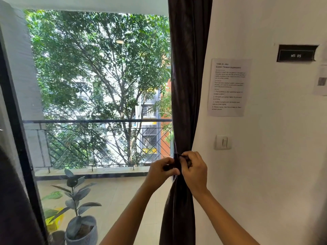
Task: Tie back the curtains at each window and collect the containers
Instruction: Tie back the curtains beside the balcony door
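Forearms outstretched, left hand [161, 172] and right hand [194, 171] side by side, fingers [190, 155] pinching the tie-back [177, 162].

A home-like room: dark curtain [187, 85], balcony railing [97, 121], potted plant [77, 209], wall switch [223, 142].

- One dark brown fabric curtain [187, 85].
- One dark fabric tie-back strip [177, 163].
- Two bare hands: left hand [161, 171], right hand [194, 169].
- Two white paper sheets on the wall: printed instruction sheet [228, 87], smaller sheet [321, 80] cut by the frame edge.
- One black rectangular wall sign [296, 53].
- One white plastic light switch [223, 142].
- One green leafy plant [76, 197] in one grey ribbed pot [88, 233].
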Demonstrator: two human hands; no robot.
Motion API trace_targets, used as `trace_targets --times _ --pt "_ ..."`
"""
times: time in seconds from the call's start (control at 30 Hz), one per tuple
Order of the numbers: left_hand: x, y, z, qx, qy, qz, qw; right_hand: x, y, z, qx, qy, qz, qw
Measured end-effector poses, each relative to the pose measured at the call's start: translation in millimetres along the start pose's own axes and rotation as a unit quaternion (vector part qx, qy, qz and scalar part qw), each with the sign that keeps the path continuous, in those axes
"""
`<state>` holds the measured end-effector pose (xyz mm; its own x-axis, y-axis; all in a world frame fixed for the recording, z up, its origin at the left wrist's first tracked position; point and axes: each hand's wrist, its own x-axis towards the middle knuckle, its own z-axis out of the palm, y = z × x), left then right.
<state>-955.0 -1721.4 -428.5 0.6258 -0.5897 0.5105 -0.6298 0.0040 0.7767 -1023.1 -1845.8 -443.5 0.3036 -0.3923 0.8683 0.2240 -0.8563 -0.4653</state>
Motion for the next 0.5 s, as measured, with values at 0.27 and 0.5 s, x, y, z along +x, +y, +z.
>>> trace_targets --times 0.27,0.5 --pt "11.3 -6.2 7.7 0.159 0.001 0.065 0.985 -7.7 12.0 -0.4 -0.093 0.029 -0.050 0.994" --pt "16.2 0.2 10.0 0.121 -0.009 0.044 0.992 -24.4 37.0 -3.6 -0.188 -0.068 -0.134 0.971"
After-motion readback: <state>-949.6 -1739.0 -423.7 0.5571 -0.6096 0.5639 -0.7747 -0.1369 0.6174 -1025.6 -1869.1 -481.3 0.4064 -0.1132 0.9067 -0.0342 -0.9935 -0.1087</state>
